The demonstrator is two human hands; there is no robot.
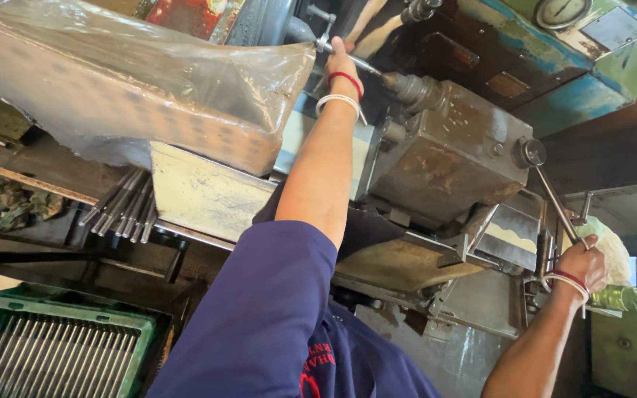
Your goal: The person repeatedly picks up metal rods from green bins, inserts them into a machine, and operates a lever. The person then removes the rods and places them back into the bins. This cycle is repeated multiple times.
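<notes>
At a worn metal lathe [451, 147], the person's left hand [342, 60] was stretched toward twelve o'clock, fingers closed on a thin steel rod [359, 65] whose long axis ran toward four o'clock into the chuck [411, 90]. The right hand [582, 264], far off at three o'clock, gripped the long lever [554, 195]. A plastic-wrapped guard [127, 81] crowded the rod's nine o'clock side; spare rods [119, 210] and a green crate [60, 343] lay well apart, at eight o'clock.
</notes>
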